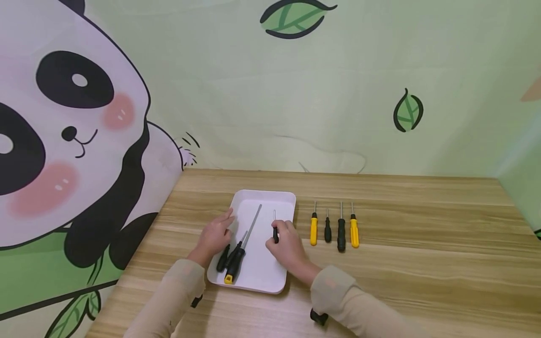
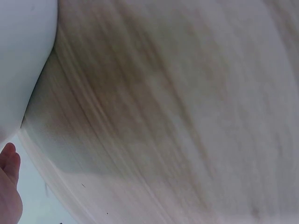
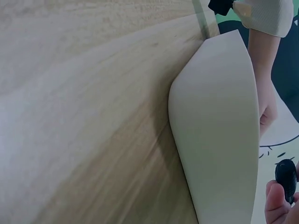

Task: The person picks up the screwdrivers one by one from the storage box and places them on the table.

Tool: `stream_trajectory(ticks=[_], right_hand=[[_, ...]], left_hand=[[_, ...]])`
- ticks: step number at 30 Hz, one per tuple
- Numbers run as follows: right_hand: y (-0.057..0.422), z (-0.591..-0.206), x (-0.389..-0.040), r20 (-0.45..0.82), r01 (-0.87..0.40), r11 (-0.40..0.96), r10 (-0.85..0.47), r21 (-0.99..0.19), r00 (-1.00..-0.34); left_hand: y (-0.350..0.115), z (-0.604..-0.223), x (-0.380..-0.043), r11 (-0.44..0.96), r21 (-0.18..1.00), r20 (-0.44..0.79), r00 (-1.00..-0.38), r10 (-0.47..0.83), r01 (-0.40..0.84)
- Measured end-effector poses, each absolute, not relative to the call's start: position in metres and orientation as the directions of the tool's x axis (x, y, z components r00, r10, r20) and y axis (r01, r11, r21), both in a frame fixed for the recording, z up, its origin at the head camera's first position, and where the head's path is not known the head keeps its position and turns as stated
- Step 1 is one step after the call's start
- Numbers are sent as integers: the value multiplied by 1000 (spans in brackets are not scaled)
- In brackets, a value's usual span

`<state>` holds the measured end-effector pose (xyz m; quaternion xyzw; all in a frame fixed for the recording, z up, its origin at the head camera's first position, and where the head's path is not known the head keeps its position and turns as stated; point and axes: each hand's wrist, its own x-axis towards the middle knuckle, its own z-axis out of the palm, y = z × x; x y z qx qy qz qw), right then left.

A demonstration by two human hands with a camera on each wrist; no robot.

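My right hand (image 1: 289,244) pinches a small black-handled screwdriver (image 1: 275,234) over the right side of the white tray (image 1: 253,195); its thin shaft points to the back. In the right wrist view, the black handle (image 3: 286,179) shows between thumb and fingers. My left hand (image 1: 215,237) rests at the tray's left rim, fingers reaching over the edge. Close by that hand, a long screwdriver (image 1: 235,265) with a black handle and yellow end lies slantwise in the tray. Two smaller black screwdrivers lie beside it, one (image 1: 223,259) near the left wall.
Right of the tray, a row of screwdrivers stretches across the wooden table (image 1: 422,281): a yellow one (image 1: 313,230), a short black one (image 1: 327,230), a larger black one (image 1: 341,234) and another yellow one (image 1: 354,232). A panda-printed wall covering (image 1: 211,94) stands behind.
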<state>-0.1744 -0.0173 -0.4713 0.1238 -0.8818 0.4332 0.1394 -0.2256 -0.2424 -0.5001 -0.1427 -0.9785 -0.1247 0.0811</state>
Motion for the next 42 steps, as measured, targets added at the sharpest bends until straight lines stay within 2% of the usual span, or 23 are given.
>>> stream_trajectory(ticks=[7, 20, 30, 37, 42], right_hand=[[-10, -469, -175, 385, -374, 549, -100, -748, -917], [7, -466, -179, 495, -436, 548, -45, -714, -868], [24, -467, -186, 452, -388, 530, -10, -754, -892], [35, -468, -190, 502, -401, 570, 22, -717, -865], [45, -471, -195, 489, -384, 577, 30, -721, -872]], left_hand=[[-242, -499, -225, 929, 216, 195, -946, 261, 300], [-242, -500, -225, 934, 208, 181, -950, 255, 290], [-242, -500, -225, 937, 205, 177, -952, 249, 283], [-242, -501, -225, 937, 206, 175, -953, 247, 281], [-242, -500, -225, 936, 198, 188, -948, 256, 292]])
